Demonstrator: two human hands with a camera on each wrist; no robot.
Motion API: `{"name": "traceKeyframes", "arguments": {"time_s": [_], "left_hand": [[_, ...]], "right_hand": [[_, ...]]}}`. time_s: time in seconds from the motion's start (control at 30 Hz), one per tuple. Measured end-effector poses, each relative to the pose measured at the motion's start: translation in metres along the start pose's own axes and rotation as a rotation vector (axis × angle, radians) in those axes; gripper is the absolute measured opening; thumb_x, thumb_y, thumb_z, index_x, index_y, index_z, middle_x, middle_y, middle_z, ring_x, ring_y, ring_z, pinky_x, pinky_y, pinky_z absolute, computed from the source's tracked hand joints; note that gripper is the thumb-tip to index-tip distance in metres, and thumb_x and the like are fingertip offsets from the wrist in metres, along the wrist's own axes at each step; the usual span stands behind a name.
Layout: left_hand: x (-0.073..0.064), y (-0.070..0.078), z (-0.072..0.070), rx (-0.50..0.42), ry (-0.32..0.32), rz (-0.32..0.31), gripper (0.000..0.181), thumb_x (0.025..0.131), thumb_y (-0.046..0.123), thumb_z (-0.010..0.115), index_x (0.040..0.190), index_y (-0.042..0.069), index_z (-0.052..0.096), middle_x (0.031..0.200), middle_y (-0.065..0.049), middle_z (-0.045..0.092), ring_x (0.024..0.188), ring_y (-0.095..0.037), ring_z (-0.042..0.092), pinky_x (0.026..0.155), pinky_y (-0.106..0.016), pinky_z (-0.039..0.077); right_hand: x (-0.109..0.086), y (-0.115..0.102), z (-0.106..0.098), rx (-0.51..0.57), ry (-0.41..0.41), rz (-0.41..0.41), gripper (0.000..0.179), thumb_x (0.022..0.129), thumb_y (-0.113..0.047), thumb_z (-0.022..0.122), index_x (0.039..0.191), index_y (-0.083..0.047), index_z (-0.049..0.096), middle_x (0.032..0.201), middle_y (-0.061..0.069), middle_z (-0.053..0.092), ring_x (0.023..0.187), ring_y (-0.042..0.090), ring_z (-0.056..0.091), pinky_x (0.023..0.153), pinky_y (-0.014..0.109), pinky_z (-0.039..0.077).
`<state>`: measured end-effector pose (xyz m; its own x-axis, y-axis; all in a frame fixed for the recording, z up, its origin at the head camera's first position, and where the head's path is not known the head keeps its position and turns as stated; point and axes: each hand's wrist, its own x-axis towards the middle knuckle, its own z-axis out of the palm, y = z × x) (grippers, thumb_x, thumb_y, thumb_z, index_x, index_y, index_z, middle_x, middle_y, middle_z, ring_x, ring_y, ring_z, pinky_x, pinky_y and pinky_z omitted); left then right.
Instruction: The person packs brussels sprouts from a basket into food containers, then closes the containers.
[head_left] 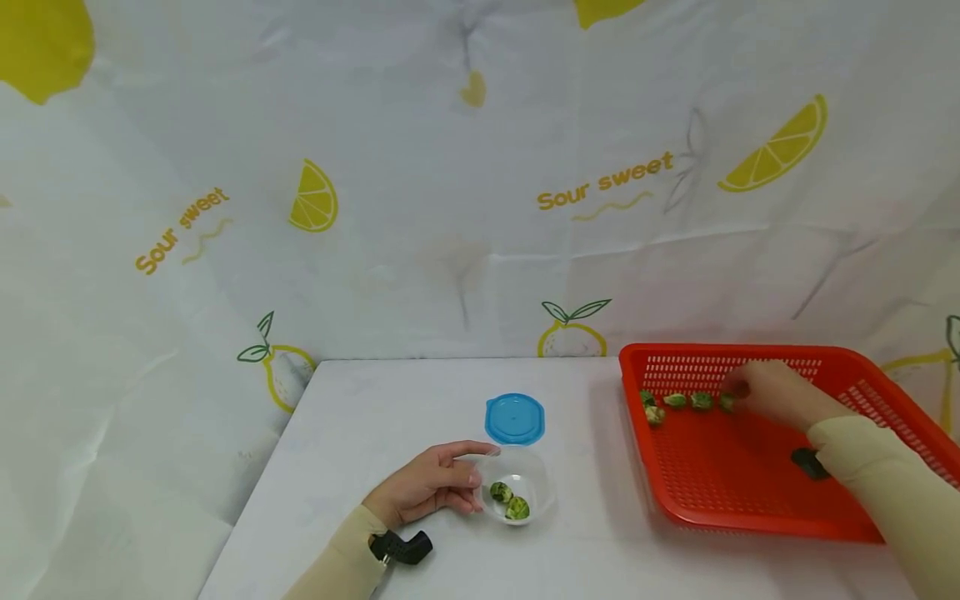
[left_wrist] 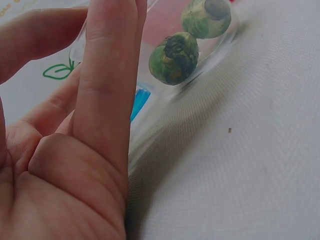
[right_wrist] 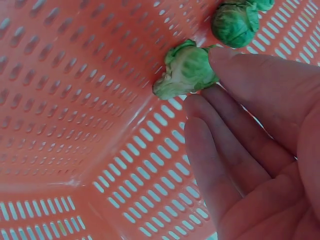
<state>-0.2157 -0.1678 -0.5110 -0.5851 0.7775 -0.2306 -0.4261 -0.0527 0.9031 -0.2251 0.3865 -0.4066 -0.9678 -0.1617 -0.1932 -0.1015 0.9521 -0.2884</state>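
Note:
On the white table stands a small clear plastic bowl [head_left: 537, 477], held at its left side by my left hand [head_left: 429, 485], with the thumb and fingers around the rim. Two Brussels sprouts [head_left: 517, 507] lie inside it; the left wrist view shows both sprouts [left_wrist: 174, 58] through the clear wall. At the right, my right hand [head_left: 776, 393] reaches into a red perforated plastic basket [head_left: 731, 487]. Its thumb and fingertips pinch a green Brussels sprout [right_wrist: 186, 71] by the basket's back wall. More sprouts [head_left: 701, 401] sit in a row to the left of that hand.
A blue lid [head_left: 515, 419] lies flat just behind the bowl. The basket's raised rim [head_left: 637, 433] stands between the bowl and the sprouts in the row. Behind the table hangs a white cloth [head_left: 420, 275] printed with lemons.

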Motion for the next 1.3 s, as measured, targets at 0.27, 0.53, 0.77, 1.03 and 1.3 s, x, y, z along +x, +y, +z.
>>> {"name": "traceKeyframes", "arguments": {"time_s": [0.27,0.53,0.77,1.03,1.3], "left_hand": [[0.001,-0.001,-0.001,-0.004,0.012,-0.011,0.062,0.104,0.01,0.069,0.162,0.01,0.047,0.094,-0.004,0.08,0.085,-0.014,0.082,0.082,-0.029,0.069],[0.002,-0.003,-0.002,-0.013,0.0,0.005,0.06,0.104,0.007,0.067,0.161,0.008,0.048,0.093,-0.004,0.08,0.084,-0.014,0.082,0.081,-0.029,0.069],[0.002,-0.002,-0.002,-0.016,-0.013,0.016,0.059,0.105,0.005,0.065,0.161,0.008,0.048,0.093,-0.004,0.08,0.085,-0.014,0.082,0.081,-0.028,0.069],[-0.001,-0.004,-0.003,-0.022,0.007,0.001,0.059,0.105,0.006,0.066,0.161,0.008,0.048,0.093,-0.004,0.08,0.083,-0.014,0.082,0.08,-0.028,0.069],[0.0,-0.003,-0.003,-0.01,0.012,0.009,0.058,0.105,0.005,0.065,0.161,0.008,0.049,0.091,-0.004,0.079,0.082,-0.013,0.081,0.081,-0.029,0.069]], "right_hand": [[0.001,0.003,0.002,0.006,0.0,0.008,0.024,0.088,-0.003,0.082,0.111,0.007,0.079,0.102,0.022,0.079,0.089,0.03,0.07,0.085,0.06,0.064],[0.004,0.004,0.001,-0.002,-0.048,0.056,0.023,0.09,0.0,0.078,0.111,0.008,0.079,0.1,0.022,0.079,0.086,0.029,0.069,0.085,0.059,0.064],[0.006,0.005,0.001,0.003,-0.055,0.055,0.023,0.088,-0.002,0.084,0.108,0.007,0.079,0.1,0.021,0.079,0.086,0.03,0.071,0.083,0.059,0.065],[0.008,0.005,0.006,0.006,-0.049,0.047,0.022,0.088,0.0,0.083,0.109,0.004,0.081,0.098,0.019,0.079,0.088,0.031,0.072,0.085,0.06,0.065],[-0.003,-0.001,-0.002,-0.005,0.017,0.014,0.022,0.089,-0.006,0.084,0.11,0.002,0.082,0.1,0.016,0.08,0.09,0.031,0.072,0.087,0.064,0.064]]}}
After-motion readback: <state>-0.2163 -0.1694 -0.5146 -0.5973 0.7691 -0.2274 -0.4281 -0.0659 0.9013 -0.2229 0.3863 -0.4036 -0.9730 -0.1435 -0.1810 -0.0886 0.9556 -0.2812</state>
